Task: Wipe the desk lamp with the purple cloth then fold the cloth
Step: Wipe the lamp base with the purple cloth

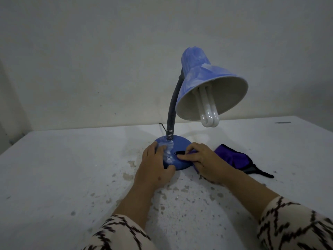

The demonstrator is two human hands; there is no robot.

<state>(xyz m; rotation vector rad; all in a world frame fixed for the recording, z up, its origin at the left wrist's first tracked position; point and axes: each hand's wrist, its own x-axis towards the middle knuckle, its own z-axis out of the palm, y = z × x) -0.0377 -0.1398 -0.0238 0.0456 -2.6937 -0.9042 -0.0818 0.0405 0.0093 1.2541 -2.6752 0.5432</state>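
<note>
The left hand [155,163] lies with relaxed fingers spread over the near-left side of the lamp base [175,154], holding it steady rather than gripping it. The right hand [200,159] pinches a bit of the purple cloth [234,159] between thumb and curled fingers and presses it against the right side of the base, just beside the left hand's fingertips; a small dark edge of the cloth shows at the tip of the pinch. Most of the cloth trails away to the right of that hand, bunched on the table [72,168], with a dark strap-like end lying farthest out. The desk lamp [198,98] stands just beyond both hands, its gooseneck [172,112] rising from the base and the shade [207,78] tilted forward over them with the bulb [209,112] showing inside. As for progress, the wiping looks to be under way at the base: pale dusty smears remain on the base between the hands, and the shade above carries broad whitish streaks, so I judge most of the lamp is yet to be cleaned. The neck also seems untouched, though that is hard to tell in the dim light. The folding is not yet begun, since the cloth lies crumpled. No container is in view; the only hollow thing is the shade, which holds the bulb.
</note>
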